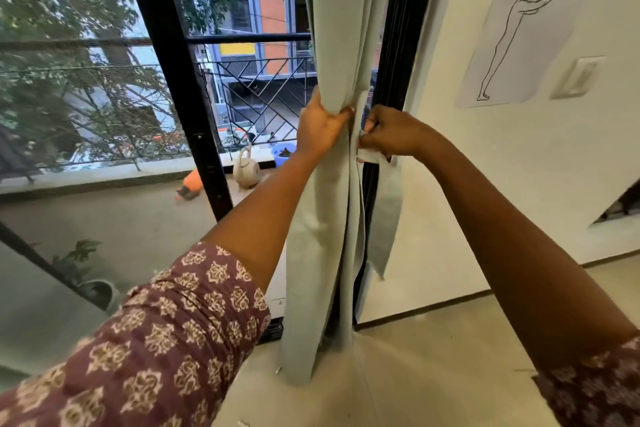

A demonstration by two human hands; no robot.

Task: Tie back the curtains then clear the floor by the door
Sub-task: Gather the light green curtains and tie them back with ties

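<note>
A pale grey-green curtain [332,28] hangs bunched against the black door frame [398,45], reaching down to the floor. My left hand [320,126] grips the gathered curtain from the left at mid height. My right hand [388,133] is pinched on a matching fabric tie-back strip [386,211], whose loose end dangles down beside the frame. The two hands sit close together on either side of the bunched folds. Part of the strip is hidden behind the curtain.
A glass door [173,80] at left looks onto a balcony with a watering can [246,168], a blue tub [284,152] and an orange object [192,182]. On the white wall at right are a line drawing [519,38] and a switch plate [578,76]. A potted plant [86,274] stands lower left.
</note>
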